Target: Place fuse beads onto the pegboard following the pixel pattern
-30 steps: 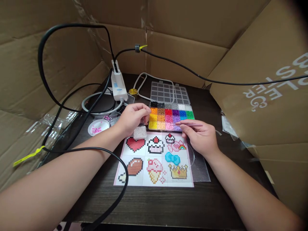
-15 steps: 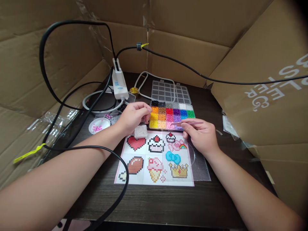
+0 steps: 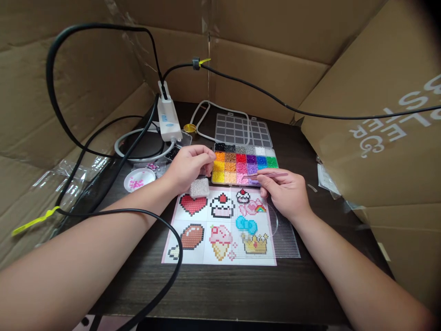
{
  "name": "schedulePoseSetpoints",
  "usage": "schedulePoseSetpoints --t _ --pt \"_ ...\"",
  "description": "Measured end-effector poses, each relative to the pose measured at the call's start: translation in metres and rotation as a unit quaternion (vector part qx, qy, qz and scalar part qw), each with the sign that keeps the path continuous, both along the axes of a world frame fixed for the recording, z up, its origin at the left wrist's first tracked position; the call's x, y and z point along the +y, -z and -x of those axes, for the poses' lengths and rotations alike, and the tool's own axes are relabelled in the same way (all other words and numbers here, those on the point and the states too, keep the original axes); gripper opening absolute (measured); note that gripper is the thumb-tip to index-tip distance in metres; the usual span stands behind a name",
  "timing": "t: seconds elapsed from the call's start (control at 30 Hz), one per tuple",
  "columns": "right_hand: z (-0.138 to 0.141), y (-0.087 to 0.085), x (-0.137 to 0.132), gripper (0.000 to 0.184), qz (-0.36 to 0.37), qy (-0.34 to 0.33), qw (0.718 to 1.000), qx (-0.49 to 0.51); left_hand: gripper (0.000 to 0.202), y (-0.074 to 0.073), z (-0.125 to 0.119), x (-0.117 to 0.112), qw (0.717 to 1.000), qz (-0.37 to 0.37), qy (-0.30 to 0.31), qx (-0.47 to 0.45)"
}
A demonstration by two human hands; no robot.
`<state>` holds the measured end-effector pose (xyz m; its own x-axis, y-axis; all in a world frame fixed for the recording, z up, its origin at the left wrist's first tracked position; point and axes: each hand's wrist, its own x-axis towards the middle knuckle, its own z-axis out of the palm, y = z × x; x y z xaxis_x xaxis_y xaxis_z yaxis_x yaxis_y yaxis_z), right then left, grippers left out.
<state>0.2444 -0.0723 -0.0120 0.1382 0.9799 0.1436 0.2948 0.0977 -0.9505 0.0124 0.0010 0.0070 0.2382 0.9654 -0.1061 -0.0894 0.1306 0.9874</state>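
Observation:
My right hand (image 3: 287,191) grips a pair of pinkish metal tweezers (image 3: 272,175). Their tips reach over a pink compartment of the sorted bead box (image 3: 224,185); whether a bead is between them is too small to tell. At the box's left edge is my left hand (image 3: 193,168), its fingers curled together; what they hold, if anything, is hidden. A small clear container of whitish beads (image 3: 199,188) sits just below that hand. In front of the box lies a pattern sheet (image 3: 193,252) with pixel pictures, partly covered on the right by a clear pegboard (image 3: 287,239).
At left stands a white dish (image 3: 149,174) with pink beads. Behind it are a white power strip (image 3: 168,119) and looping black cables (image 3: 51,78); one cable crosses over my left forearm. A small gold tin (image 3: 189,129) sits farther back. Cardboard walls (image 3: 268,50) enclose the table.
The whole view has shifted slightly. Both hands stay in nearly the same places, and the tweezer tips remain over the pink beads.

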Motion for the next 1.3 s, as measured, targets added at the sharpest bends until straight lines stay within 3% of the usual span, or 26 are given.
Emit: schedulePoseSetpoints --t 1.3 --pt "-0.0016 -0.0009 -0.0030 0.014 -0.025 0.000 0.999 0.035 0.003 0.0036 0.0022 0.0022 1.000 -0.009 0.001 0.004"
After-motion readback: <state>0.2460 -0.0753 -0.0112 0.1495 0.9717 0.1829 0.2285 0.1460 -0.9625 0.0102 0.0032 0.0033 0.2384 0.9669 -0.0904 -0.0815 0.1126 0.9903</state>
